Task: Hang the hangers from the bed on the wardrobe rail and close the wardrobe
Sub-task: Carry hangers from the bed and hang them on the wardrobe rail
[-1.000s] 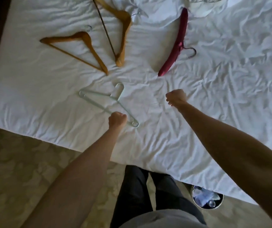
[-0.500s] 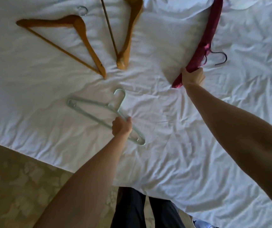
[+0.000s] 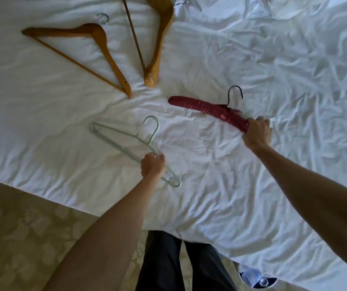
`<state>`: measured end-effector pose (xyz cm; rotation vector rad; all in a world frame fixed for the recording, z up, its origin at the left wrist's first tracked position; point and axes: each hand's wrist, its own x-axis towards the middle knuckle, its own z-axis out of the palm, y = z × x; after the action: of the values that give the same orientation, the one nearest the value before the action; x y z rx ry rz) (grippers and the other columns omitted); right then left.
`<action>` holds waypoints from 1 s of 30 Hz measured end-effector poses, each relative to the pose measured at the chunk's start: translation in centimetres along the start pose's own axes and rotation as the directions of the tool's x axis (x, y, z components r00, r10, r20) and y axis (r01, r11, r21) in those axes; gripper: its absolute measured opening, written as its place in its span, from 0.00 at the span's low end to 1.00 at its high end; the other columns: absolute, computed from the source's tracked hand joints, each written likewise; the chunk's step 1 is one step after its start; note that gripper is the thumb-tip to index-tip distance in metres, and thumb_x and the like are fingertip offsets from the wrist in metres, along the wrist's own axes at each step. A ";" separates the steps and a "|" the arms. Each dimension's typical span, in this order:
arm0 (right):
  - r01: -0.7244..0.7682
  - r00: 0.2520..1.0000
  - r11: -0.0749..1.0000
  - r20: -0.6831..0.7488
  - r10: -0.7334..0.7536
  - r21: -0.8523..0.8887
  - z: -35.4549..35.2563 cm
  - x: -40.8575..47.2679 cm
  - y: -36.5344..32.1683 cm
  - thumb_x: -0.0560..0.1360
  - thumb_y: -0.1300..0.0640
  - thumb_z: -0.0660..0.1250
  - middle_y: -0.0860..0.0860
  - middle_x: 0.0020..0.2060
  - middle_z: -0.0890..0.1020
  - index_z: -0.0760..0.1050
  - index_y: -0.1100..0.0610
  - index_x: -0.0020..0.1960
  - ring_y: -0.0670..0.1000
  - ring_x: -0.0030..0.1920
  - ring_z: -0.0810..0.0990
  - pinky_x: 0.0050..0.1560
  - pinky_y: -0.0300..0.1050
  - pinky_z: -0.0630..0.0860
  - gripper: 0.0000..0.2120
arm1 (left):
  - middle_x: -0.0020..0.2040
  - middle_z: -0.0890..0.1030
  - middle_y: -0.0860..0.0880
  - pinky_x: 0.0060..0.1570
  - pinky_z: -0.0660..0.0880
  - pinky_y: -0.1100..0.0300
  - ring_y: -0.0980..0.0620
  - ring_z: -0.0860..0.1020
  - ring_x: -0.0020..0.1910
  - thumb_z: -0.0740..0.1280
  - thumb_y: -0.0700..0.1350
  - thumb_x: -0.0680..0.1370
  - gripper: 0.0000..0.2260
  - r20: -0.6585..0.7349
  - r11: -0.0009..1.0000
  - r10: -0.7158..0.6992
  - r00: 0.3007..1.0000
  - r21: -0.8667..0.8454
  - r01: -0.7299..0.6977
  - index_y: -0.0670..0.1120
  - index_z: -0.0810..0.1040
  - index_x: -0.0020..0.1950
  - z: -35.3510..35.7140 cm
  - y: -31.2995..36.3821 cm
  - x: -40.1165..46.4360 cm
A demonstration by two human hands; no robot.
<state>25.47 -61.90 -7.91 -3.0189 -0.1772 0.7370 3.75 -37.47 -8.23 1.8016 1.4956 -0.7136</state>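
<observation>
Left hand (image 3: 153,165) clasps the thin pale plastic hanger (image 3: 126,143) – right hand (image 3: 257,132) grips the padded red satin hanger (image 3: 206,108) on the creased bed (image 3: 273,185).

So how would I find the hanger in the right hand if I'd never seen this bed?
Look at the white bed. Near its middle, the right hand grips one end of a red hanger. It is padded and shiny with a dark hook, unlike the wooden and pale plastic ones.

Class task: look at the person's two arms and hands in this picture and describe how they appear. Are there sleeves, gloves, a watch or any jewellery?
Both forearms are bare up to the edge of the frame, with no sleeves showing. The left hand and the right hand wear no gloves. No watch, bracelet or ring can be seen on either wrist or hand.
</observation>
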 end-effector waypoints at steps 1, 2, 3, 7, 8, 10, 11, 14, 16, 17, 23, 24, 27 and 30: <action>0.003 0.999 1.000 -0.033 -0.003 -0.007 -0.7 0.7 -0.5 0.71 0.66 0.73 0.61 0.60 0.74 0.78 0.60 0.62 0.64 0.62 0.71 0.61 0.60 0.72 0.19 | 0.60 0.82 0.37 0.55 0.77 0.49 0.37 0.79 0.60 0.65 0.54 0.80 0.20 -0.008 1.000 0.008 1.000 -0.001 -0.008 0.37 0.81 0.60 0.2 0.0 0.0; -0.003 0.997 1.000 -0.080 0.003 0.005 -1.2 0.8 -1.0 0.70 0.67 0.74 0.61 0.61 0.73 0.77 0.59 0.62 0.63 0.62 0.71 0.62 0.59 0.72 0.22 | 0.60 0.82 0.37 0.55 0.77 0.49 0.37 0.79 0.60 0.65 0.54 0.80 0.21 -0.014 1.000 0.010 1.000 -0.002 -0.011 0.38 0.81 0.60 0.2 0.0 0.0; -0.010 0.990 0.999 -0.139 0.017 0.044 -1.5 0.6 -1.9 0.68 0.69 0.74 0.60 0.62 0.73 0.76 0.59 0.63 0.63 0.62 0.71 0.62 0.58 0.72 0.24 | 0.59 0.82 0.37 0.55 0.77 0.49 0.37 0.79 0.60 0.65 0.54 0.80 0.21 -0.016 1.000 0.009 1.000 -0.004 -0.009 0.38 0.80 0.60 0.2 0.0 -0.1; -0.092 0.982 0.915 -0.118 0.149 0.393 -1.1 -3.6 -8.0 0.73 0.63 0.71 0.58 0.59 0.78 0.76 0.62 0.60 0.59 0.60 0.76 0.59 0.48 0.72 0.16 | 0.60 0.81 0.38 0.55 0.76 0.49 0.37 0.79 0.60 0.65 0.54 0.80 0.20 -0.007 0.999 -0.006 1.000 -0.033 0.006 0.39 0.79 0.61 0.0 0.1 -0.7; -0.188 0.977 0.835 0.013 0.212 0.518 -0.7 -4.2 -9.9 0.75 0.55 0.71 0.58 0.56 0.80 0.77 0.61 0.59 0.58 0.58 0.78 0.58 0.47 0.73 0.15 | 0.61 0.81 0.38 0.55 0.77 0.49 0.37 0.79 0.60 0.65 0.54 0.80 0.20 -0.006 0.999 -0.016 1.000 -0.039 0.015 0.39 0.79 0.62 0.1 0.1 -0.6; -0.427 0.904 0.576 0.312 0.292 0.697 0.3 -3.7 -13.6 0.73 0.38 0.69 0.56 0.49 0.83 0.80 0.60 0.53 0.58 0.52 0.83 0.56 0.50 0.79 0.25 | 0.61 0.81 0.39 0.55 0.77 0.48 0.38 0.80 0.59 0.65 0.54 0.79 0.20 -0.015 0.998 -0.035 0.999 -0.050 0.034 0.39 0.79 0.62 0.4 0.3 0.2; -0.511 0.859 0.421 0.421 0.292 0.750 0.7 -2.7 -15.2 0.70 0.31 0.68 0.56 0.47 0.84 0.80 0.59 0.52 0.58 0.49 0.84 0.54 0.53 0.82 0.31 | 0.61 0.81 0.39 0.56 0.77 0.48 0.38 0.80 0.59 0.65 0.54 0.79 0.20 -0.025 0.998 -0.042 0.999 -0.052 0.040 0.39 0.79 0.62 0.7 0.3 0.8; -0.597 0.790 0.143 0.547 0.278 0.789 2.3 1.3 -18.7 0.64 0.24 0.65 0.55 0.41 0.85 0.77 0.58 0.45 0.57 0.40 0.85 0.47 0.53 0.83 0.36 | 0.61 0.81 0.38 0.57 0.76 0.49 0.37 0.78 0.62 0.64 0.55 0.80 0.21 -0.052 0.999 -0.031 0.998 -0.035 0.029 0.40 0.80 0.62 1.4 0.5 2.6; -0.599 0.762 0.052 0.548 0.346 0.799 2.8 2.9 -20.1 0.67 0.29 0.67 0.55 0.40 0.84 0.77 0.60 0.49 0.58 0.39 0.86 0.46 0.53 0.84 0.33 | 0.61 0.80 0.38 0.58 0.75 0.48 0.37 0.77 0.63 0.63 0.58 0.80 0.23 -0.070 1.000 -0.003 0.998 -0.017 0.002 0.39 0.80 0.61 1.9 0.4 3.5; -0.604 0.745 0.034 0.549 0.378 0.796 2.9 3.2 -20.5 0.69 0.34 0.68 0.54 0.40 0.83 0.78 0.62 0.54 0.58 0.41 0.85 0.48 0.53 0.84 0.32 | 0.61 0.80 0.37 0.57 0.75 0.49 0.37 0.77 0.63 0.63 0.58 0.80 0.24 -0.078 1.000 0.008 0.997 -0.018 -0.010 0.39 0.80 0.61 2.1 0.4 3.8; -0.665 0.710 -0.025 0.641 0.292 0.747 1.3 -1.5 -18.9 0.75 0.58 0.68 0.57 0.43 0.77 0.69 0.62 0.64 0.56 0.39 0.80 0.50 0.54 0.83 0.20 | 0.56 0.82 0.35 0.56 0.74 0.49 0.36 0.78 0.60 0.64 0.50 0.81 0.18 -0.102 0.985 0.079 0.992 -0.142 -0.093 0.35 0.80 0.56 0.1 -0.3 1.4; -0.681 0.699 -0.011 0.654 0.288 0.732 1.0 -3.1 -18.0 0.73 0.59 0.67 0.57 0.43 0.79 0.70 0.62 0.65 0.56 0.41 0.81 0.51 0.56 0.83 0.21 | 0.54 0.83 0.36 0.54 0.75 0.49 0.36 0.79 0.58 0.64 0.49 0.81 0.17 -0.111 0.978 0.074 0.991 -0.187 -0.094 0.35 0.80 0.55 -0.7 -0.5 0.2; -0.710 0.673 0.027 0.668 0.317 0.703 -0.4 -9.3 -15.6 0.70 0.63 0.62 0.55 0.31 0.79 0.76 0.64 0.54 0.55 0.32 0.81 0.46 0.52 0.82 0.14 | 0.47 0.86 0.40 0.51 0.79 0.49 0.39 0.83 0.51 0.59 0.52 0.78 0.18 -0.129 0.945 0.042 0.991 -0.316 -0.082 0.39 0.81 0.51 -3.3 -1.7 -3.4; -0.685 0.721 0.177 0.622 0.305 0.707 -2.9 -16.7 -13.8 0.70 0.63 0.65 0.55 0.30 0.79 0.76 0.63 0.49 0.54 0.30 0.79 0.45 0.52 0.82 0.09 | 0.39 0.86 0.43 0.48 0.80 0.52 0.41 0.84 0.44 0.58 0.53 0.76 0.19 -0.153 0.905 0.070 0.986 -0.406 -0.128 0.39 0.82 0.45 -5.9 -3.1 -7.7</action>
<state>10.70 -50.12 3.07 -1.7137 1.0019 0.9386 -0.77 -37.17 0.87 1.6040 1.4947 -0.2001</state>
